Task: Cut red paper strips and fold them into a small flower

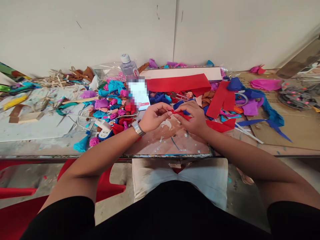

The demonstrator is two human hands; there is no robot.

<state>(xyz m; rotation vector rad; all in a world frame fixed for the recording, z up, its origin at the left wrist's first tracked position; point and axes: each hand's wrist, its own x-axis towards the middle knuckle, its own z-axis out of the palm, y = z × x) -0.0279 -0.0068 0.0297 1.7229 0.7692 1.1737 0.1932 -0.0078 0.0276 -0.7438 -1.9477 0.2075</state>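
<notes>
Both hands meet above the near edge of the table, pinching a red crepe-like strip (184, 115) between them. My left hand (155, 116), with a watch (138, 128) on its wrist, closes thumb and fingers on the strip's bunched end. Opposite it, my right hand (192, 116) pinches the same piece, its fingertips nearly touching the left ones. The fingers partly hide the strip. Just behind the left hand stands a lit phone (139, 94). Wider red strips (177, 83) lie beyond the hands, and another red strip (218, 100) is at the right.
A plastic bottle (128, 68) stands behind the phone. Left of the hands are rolled paper flowers and scraps (110, 103), plus a power strip (105, 134). Blue strips (270, 110), a tape roll (241, 99) and cardboard (295, 128) lie right. A red chair (110, 186) is below.
</notes>
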